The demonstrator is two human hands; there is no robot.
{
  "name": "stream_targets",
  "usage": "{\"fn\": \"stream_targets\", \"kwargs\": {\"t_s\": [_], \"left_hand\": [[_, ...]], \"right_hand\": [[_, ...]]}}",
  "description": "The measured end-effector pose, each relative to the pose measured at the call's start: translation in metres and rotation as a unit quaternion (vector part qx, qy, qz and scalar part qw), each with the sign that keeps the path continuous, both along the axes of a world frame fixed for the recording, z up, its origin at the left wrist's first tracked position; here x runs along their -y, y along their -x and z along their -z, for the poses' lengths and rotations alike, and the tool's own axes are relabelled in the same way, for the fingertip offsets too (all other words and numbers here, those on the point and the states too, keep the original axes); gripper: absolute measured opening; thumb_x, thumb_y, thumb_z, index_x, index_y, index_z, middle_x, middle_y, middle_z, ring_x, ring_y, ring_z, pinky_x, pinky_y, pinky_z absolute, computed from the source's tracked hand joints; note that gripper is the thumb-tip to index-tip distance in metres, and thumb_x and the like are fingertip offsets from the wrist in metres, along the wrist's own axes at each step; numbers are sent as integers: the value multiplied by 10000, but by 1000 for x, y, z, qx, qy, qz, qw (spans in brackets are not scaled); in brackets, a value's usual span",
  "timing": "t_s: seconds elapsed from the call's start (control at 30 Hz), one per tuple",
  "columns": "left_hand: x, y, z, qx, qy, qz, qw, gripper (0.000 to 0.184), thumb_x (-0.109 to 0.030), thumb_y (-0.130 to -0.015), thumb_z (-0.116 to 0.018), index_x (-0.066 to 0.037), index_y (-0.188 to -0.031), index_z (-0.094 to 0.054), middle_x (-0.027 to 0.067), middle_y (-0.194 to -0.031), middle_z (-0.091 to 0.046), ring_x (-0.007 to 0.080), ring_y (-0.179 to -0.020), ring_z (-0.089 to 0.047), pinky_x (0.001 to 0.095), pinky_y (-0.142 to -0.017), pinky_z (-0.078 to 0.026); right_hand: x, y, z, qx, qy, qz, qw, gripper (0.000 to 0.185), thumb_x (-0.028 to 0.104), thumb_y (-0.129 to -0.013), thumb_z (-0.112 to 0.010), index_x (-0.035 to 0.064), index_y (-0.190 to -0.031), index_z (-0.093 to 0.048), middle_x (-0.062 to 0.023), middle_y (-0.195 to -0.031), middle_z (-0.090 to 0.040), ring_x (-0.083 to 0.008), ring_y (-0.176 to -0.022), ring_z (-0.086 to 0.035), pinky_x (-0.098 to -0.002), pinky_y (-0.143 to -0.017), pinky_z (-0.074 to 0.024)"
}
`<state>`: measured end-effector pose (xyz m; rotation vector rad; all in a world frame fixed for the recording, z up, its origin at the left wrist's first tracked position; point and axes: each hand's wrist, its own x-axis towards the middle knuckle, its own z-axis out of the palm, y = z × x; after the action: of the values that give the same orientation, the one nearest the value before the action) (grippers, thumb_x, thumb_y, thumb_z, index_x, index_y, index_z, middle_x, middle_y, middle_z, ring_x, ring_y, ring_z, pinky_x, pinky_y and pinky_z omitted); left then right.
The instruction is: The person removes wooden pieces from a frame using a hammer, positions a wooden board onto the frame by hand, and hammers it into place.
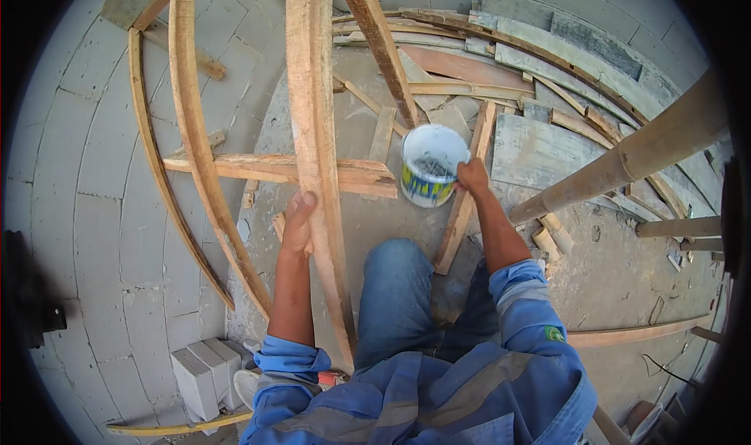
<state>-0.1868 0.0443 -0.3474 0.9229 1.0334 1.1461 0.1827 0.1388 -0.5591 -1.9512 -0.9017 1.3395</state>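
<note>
My left hand [298, 220] is wrapped round the edge of a long upright wooden beam [314, 132], just below a horizontal wooden crosspiece [360, 177]. On the right, my right hand [471, 177] grips the rim of a white bucket [426, 197] with a yellow and blue print. Grey nails or similar small metal pieces [430, 165] lie inside the bucket. A loose wooden board [467, 199] slants behind my right hand and wrist.
Stacked planks and panels [540, 144] fill the back right. A thick round pole [626, 159] slants across the right side. Grey blocks [205, 378] stand at the lower left, by the block wall [94, 234]. More curved-looking beams [192, 116] rise at the left.
</note>
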Motion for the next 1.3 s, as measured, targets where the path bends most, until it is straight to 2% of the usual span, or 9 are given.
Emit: {"fn": "stream_targets", "kwargs": {"t_s": [0.13,0.37,0.5,0.77,0.87,0.93,1.07,1.17,1.3], "left_hand": [[0,2,0,0,16,8,1000,855,-602,-843,-737,49,-1346,-505,165,-1105,-662,261,-996,-694,356,-826,-585],[1,6,2,-16,14,18,1000,858,-613,-847,-725,53,-1342,-505,164,-1101,-674,265,-992,-696,368,-836,-586],[3,16,14,-2,13,13,1000,801,-578,-882,-705,46,-1344,-508,161,-1123,-674,275,-1002,-691,382,-853,-580],[3,5,4,7,20,-13,1000,759,-519,-879,-745,47,-1324,-504,151,-1098,-663,230,-941,-673,337,-822,-565],[0,3,4,9,11,-20,1000,733,-510,-901,-726,45,-1326,-507,136,-1084,-658,219,-949,-660,334,-830,-558],[-1,3,4,20,21,-17,999,725,-509,-908,-718,40,-1331,-505,132,-1086,-658,221,-946,-661,335,-828,-559],[0,1,1,20,31,-1,999,717,-517,-910,-711,37,-1324,-525,130,-1081,-670,226,-945,-665,331,-829,-562],[-4,5,5,23,37,7,999,675,-526,-940,-663,14,-1326,-545,142,-1086,-682,234,-948,-664,346,-845,-557],[-6,15,17,27,42,-2,999,682,-552,-943,-644,2,-1330,-551,152,-1093,-688,235,-960,-665,356,-860,-553]], "right_hand": [[-30,-16,-14,-46,-26,81,995,343,135,-904,-498,-158,-1045,-604,-212,-737,-694,-262,-533,-700,-353,-417,-544],[-11,-26,-64,28,-152,119,981,277,127,-961,-453,-98,-1115,-500,-153,-705,-680,-200,-493,-655,-325,-427,-530],[63,-51,-128,-78,-130,111,982,272,159,-960,-487,-41,-1138,-439,-152,-691,-668,-186,-487,-631,-323,-426,-507],[266,-122,-216,115,-187,60,974,308,87,-897,-551,-62,-1160,-611,-106,-815,-662,-174,-608,-624,-310,-534,-498],[338,-157,-242,137,-169,153,964,262,76,-884,-544,-57,-1092,-632,-103,-813,-664,-162,-647,-625,-314,-565,-497],[365,-161,-275,145,-77,242,956,240,97,-896,-512,-69,-1040,-610,-108,-716,-640,-164,-516,-584,-328,-470,-465],[406,-210,-209,211,-100,340,911,184,132,-897,-491,-27,-927,-580,-86,-631,-601,-140,-419,-542,-286,-350,-390],[420,-253,-114,287,-91,352,886,204,161,-931,-467,-34,-992,-474,-118,-592,-592,-172,-391,-540,-304,-370,-420],[430,-284,9,140,-126,444,876,484,355,-969,-542,-78,-1171,-469,-180,-705,-641,-215,-491,-632,-337,-424,-482]]}}
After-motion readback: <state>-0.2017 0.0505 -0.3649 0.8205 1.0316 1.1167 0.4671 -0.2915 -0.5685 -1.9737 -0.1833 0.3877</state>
